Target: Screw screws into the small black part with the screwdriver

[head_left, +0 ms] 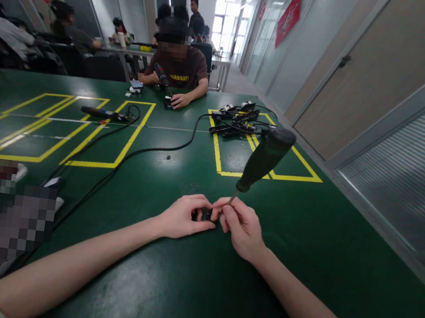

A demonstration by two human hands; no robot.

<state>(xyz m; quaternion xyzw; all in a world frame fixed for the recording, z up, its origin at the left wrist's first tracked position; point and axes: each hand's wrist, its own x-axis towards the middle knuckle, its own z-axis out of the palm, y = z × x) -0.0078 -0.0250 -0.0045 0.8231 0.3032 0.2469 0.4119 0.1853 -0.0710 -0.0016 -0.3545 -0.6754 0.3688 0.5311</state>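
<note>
My right hand (244, 229) grips the thin metal shaft of a screwdriver (267, 158) low down, near its tip. The dark, thick handle leans up and to the right above the hand. Beside it my left hand (188, 218) curls its thumb and fingers around a small black part (209, 214) at the table surface. Most of that part is hidden by fingers, so its kind does not show. The screwdriver's tip is also covered by the right fingers, close to the black part.
A black cable (151, 149) crosses the green table (141, 285) towards a heap of black cables and parts (239, 121). A dark-handled tool (104, 113) lies far left within yellow tape. Opposite, a person (178, 66) holds a power screwdriver (161, 75).
</note>
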